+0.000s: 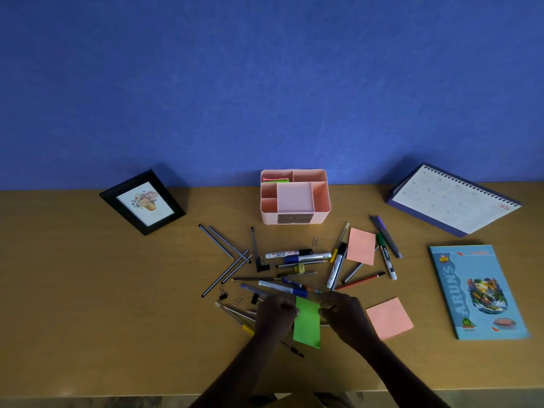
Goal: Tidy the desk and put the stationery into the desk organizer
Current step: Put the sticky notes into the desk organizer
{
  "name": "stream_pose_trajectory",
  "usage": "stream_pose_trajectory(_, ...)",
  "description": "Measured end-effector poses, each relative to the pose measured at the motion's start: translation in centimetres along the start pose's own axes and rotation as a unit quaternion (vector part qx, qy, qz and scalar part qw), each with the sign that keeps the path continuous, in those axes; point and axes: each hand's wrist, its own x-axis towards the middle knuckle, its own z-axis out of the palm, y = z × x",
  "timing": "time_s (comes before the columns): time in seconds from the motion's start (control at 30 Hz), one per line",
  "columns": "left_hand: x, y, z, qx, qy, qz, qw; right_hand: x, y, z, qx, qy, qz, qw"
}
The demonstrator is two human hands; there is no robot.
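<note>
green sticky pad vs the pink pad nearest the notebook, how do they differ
The green pad is a narrow oblong; the pink pad looks nearly square. The green pad is pinched at its sides by the left hand and right hand; the pink pad lies flat on the desk, untouched. Both are paper note pads not yet in the organizer.

Dim, bluish cast, soft shadows behind frame [142, 201], wide-angle bowing at edges — slight blur, hands underexposed
</note>
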Motion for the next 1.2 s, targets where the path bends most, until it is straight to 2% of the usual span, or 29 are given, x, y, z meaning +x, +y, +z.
stream_pose_trajectory(0.17, -0.6, 1.1, -1.4, -0.095, -0.002, 0.007, 0.995, 0.3, -1.7, -2.9, 0.042, 0.036, -0.017, 0.998)
stream_pose_trajectory(0.33, -0.8, 2.7, -3.1, -0.127, 0.028, 0.038, 0.991, 1.2, -4.3, -5.7, 0.094, 0.050, -0.031, 0.994)
stream_pose_trajectory(0.5, -0.1, 5.7, -6.0, -0.101, 0.064, 0.136, 0.984, 2.6, -7.6, -8.7, 0.126, 0.065, -0.059, 0.988)
stream_pose_trajectory(0.67, 1.3, 8.5, -9.3, -0.028, 0.130, 0.252, 0.959, 5.0, -10.7, -11.4, 0.121, 0.102, -0.113, 0.981)
stream_pose_trajectory(0.87, 4.2, 11.9, -13.0, 0.013, 0.196, 0.333, 0.922, 7.7, -14.3, -14.5, 0.071, 0.142, -0.200, 0.967)
stream_pose_trajectory(1.03, 7.1, 15.2, -15.7, 0.019, 0.248, 0.362, 0.898, 10.9, -17.2, -16.5, 0.036, 0.224, -0.270, 0.936)
stream_pose_trajectory(1.2, 10.1, 17.9, -18.0, 0.033, 0.288, 0.407, 0.866, 14.8, -19.2, -17.7, 0.032, 0.272, -0.314, 0.909)
